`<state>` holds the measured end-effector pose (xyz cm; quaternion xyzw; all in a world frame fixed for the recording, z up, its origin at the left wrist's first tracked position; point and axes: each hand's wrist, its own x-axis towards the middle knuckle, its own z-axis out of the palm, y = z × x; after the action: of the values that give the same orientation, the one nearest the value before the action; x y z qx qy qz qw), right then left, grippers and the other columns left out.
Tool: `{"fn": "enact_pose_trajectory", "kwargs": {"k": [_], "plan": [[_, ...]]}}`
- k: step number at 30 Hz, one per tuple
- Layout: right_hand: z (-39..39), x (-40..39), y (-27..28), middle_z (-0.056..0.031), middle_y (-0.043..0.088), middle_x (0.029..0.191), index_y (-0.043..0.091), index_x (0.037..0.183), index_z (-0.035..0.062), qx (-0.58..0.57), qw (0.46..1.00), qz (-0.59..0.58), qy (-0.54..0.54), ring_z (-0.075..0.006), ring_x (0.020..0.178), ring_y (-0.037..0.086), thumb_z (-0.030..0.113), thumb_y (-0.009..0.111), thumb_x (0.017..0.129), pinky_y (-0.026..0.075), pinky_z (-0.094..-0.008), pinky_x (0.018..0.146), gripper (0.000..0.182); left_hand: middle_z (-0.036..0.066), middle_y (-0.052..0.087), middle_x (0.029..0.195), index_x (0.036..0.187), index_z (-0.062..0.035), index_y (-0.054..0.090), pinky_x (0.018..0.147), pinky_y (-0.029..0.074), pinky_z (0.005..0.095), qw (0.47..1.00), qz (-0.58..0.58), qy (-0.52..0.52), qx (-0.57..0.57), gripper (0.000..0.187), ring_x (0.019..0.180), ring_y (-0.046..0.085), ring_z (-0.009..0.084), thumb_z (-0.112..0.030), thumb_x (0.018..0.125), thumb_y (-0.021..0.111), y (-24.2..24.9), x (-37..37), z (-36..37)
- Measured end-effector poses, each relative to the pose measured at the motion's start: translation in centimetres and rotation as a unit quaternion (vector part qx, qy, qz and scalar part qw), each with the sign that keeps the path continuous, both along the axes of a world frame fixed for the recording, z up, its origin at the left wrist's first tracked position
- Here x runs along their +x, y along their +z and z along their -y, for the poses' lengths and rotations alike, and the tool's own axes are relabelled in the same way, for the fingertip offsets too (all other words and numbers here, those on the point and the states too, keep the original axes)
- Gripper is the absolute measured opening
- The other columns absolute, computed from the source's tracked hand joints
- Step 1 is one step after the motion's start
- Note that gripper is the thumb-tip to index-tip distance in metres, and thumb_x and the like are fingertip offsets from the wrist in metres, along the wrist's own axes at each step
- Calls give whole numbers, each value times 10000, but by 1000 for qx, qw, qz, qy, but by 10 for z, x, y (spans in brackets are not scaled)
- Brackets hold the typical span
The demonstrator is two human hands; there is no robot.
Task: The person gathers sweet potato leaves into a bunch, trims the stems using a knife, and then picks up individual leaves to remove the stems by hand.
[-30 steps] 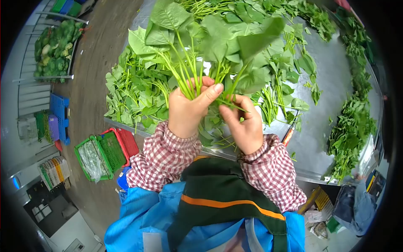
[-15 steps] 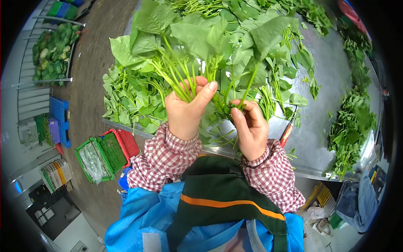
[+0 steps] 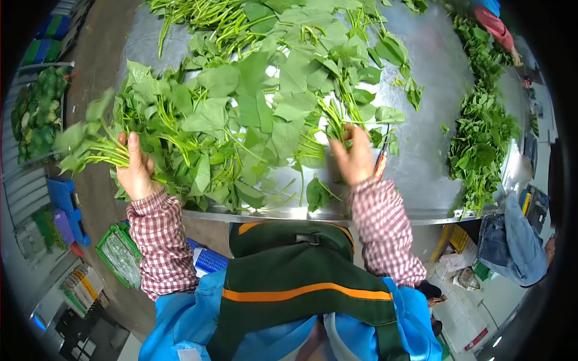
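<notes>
My left hand [image 3: 137, 169] is closed around a bunch of sweet potato greens [image 3: 103, 147], its leaves pointing left past the table's left side and blurred by motion. Over the metal table, my right hand [image 3: 354, 157] has its fingers curled at the stems of more greens [image 3: 335, 115]; the grip is partly hidden. Between my hands spreads a wide heap of leaves and stems [image 3: 241, 108]. Just right of my right hand lies a knife with an orange handle [image 3: 380, 163], its blade pointing away from me.
A long row of greens [image 3: 481, 126] lines the right of the metal table [image 3: 427, 150]. At the far right corner a person's pink sleeve [image 3: 497, 27] reaches in. A person in denim [image 3: 518, 240] is at right. A green basket [image 3: 120, 256] stands at lower left.
My hands have moved apart. The left has swung left with a bunch of greens; the right has come down to stems on the table. The view has shifted to the right.
</notes>
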<state>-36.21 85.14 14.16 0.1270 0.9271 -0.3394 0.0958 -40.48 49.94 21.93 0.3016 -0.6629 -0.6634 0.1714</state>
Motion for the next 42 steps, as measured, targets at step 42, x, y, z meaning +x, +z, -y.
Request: {"fn": "enact_pose_trajectory", "kwargs": {"k": [42], "plan": [[38, 37, 52, -21, 511, 620, 564, 935, 10, -675, 713, 119, -150, -90, 517, 466, 103, 548, 854, 389, -213, 478, 124, 104, 589, 943, 918, -69, 460, 755, 462, 273, 874, 43, -295, 384, 218, 870, 584, 167, 28, 784, 601, -22, 54, -166]]}}
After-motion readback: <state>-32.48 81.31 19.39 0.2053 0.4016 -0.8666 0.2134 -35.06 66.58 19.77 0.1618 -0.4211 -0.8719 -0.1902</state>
